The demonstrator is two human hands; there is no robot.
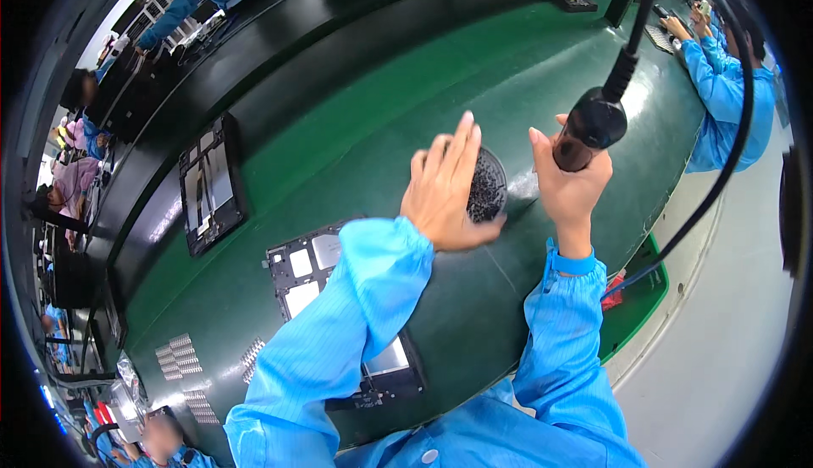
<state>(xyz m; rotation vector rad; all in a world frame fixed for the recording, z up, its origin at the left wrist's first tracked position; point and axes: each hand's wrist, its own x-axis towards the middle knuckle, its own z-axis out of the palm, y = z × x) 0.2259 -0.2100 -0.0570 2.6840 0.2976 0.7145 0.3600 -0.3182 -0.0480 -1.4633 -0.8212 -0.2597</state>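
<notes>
My left hand (445,187) lies over the left side of a round black dish (489,187) full of small dark pieces, probably screws. Its fingers are stretched out and the thumb reaches along the dish's near edge. In my right hand (574,193) is a black corded electric screwdriver (596,119), gripped in the fist to the right of the dish; its tip is hidden. Under my left forearm lies an opened tablet-like device (298,265) with dark frame and silver and white panels, partly covered by the sleeve.
Another opened device (208,184) lies at the left. Small metal parts (179,358) sit in rows at lower left. A black cable (735,150) loops down on the right, above a green bin (641,299). Co-workers in blue (732,95) sit along the bench.
</notes>
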